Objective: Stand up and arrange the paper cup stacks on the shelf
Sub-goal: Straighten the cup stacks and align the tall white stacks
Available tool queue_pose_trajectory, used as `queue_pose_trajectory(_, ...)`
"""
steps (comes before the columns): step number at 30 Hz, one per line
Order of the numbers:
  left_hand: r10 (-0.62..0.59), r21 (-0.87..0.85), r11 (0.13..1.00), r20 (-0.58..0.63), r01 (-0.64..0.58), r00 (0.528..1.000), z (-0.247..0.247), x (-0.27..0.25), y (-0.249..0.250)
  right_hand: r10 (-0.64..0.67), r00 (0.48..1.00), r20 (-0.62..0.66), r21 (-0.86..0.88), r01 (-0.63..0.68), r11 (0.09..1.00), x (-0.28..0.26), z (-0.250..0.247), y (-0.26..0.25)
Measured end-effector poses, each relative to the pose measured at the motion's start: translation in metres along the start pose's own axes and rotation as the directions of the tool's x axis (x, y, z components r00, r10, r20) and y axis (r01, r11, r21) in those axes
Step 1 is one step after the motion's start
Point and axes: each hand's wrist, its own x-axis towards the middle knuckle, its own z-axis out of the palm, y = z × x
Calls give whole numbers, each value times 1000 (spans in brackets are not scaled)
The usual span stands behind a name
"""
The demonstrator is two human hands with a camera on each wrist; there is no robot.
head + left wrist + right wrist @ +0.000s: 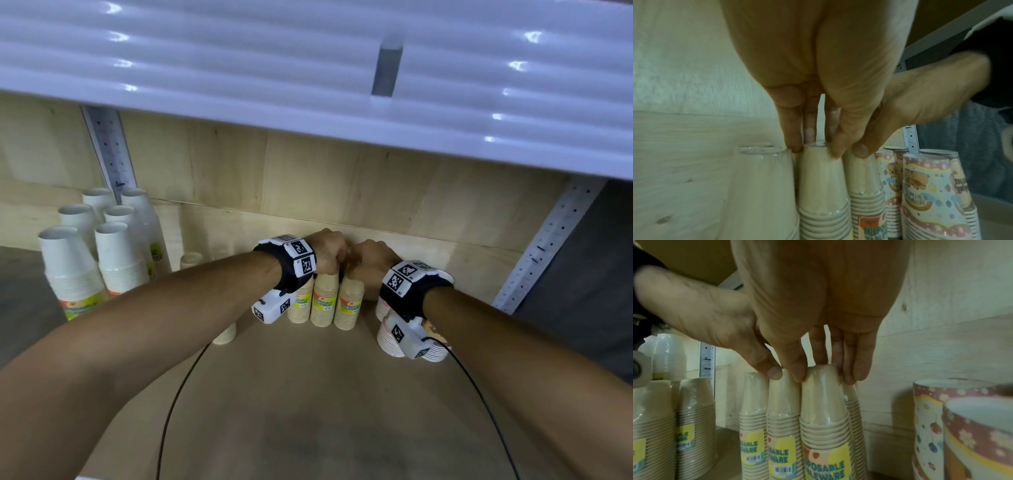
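my left hand (pixel 329 253) and right hand (pixel 370 261) each pinch the top of a wrapped tan cup stack (pixel 824 415) standing at the shelf's (pixel 308 394) back. light, crushable, slick film, so i'd judge low, gentle grips safest.

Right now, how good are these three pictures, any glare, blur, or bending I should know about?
Head view: bright glare spots on the white upper shelf, whose straight edges bow from the wide lens; the beige cup stacks are sharp enough. Left wrist view: dim, greenish, soft; the left hand fills the frame. Right wrist view: dim too, yet the yellow label is readable, while the patterned party cups blur at the edge.
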Motion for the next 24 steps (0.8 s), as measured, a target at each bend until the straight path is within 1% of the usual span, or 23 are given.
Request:
queue_pose_trajectory(4, 8, -20, 1000, -34, -9, 999, -7, -4, -4, -6, 1000, 8, 17, 6, 1000, -1, -5, -2)
queue_pose_trajectory(8, -48, -47, 998, -56, 45, 997, -21, -13, -12, -25, 999, -42, 38, 27, 999, -3, -12, -12)
queue_pose_trajectory(11, -83, -24, 996, -72, 81, 994, -36, -24, -21, -34, 997, -76, 15, 36, 999, -3, -20, -24)
queue_pose_trajectory(14, -157, -13, 988, -79, 156, 984, -50, -39, -32, -47, 994, -95, 26, 49, 998, -4, -27, -41)
queue_pose_trajectory(18, -262, -7, 965, -84, 262, 961, -66, -67, -49, -130, 982, -141, 9, 132, 991, -5, -30, -71)
queue_pose_trajectory(24, -381, 37, 923, -74, 384, 922, -74, -114, -74, -206, 970, -129, 21, 210, 978, -5, -12, -122)
